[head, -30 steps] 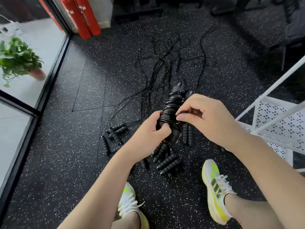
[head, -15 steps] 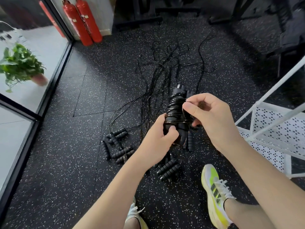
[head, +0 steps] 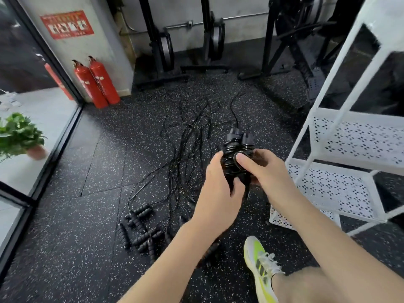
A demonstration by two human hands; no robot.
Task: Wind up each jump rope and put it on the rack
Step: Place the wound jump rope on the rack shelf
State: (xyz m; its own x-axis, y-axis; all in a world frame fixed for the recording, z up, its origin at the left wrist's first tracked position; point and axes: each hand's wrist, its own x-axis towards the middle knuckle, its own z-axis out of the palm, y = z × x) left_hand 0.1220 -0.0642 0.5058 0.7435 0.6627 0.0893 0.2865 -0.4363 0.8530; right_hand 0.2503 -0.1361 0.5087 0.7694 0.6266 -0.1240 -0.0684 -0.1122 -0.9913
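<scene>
A black jump rope (head: 237,149) is wound in coils round its two handles and held upright in front of me. My left hand (head: 218,191) grips the lower part of the bundle. My right hand (head: 262,169) holds its right side, thumb pressed on the coils. Several loose jump ropes (head: 185,149) lie stretched across the speckled floor, their black ribbed handles (head: 140,228) clustered at the near end. The white perforated rack (head: 341,171) stands at the right, close to my right hand.
Two red fire extinguishers (head: 96,84) stand by the wall at the back left. Black gym machines (head: 166,51) line the back. A potted plant (head: 19,136) sits behind the glass at left. My yellow-green shoe (head: 260,265) is on the floor below.
The bundle and both hands have risen and shifted toward the rack. My view has tilted up, showing the back wall and more of the rack. The right thumb now presses the coils.
</scene>
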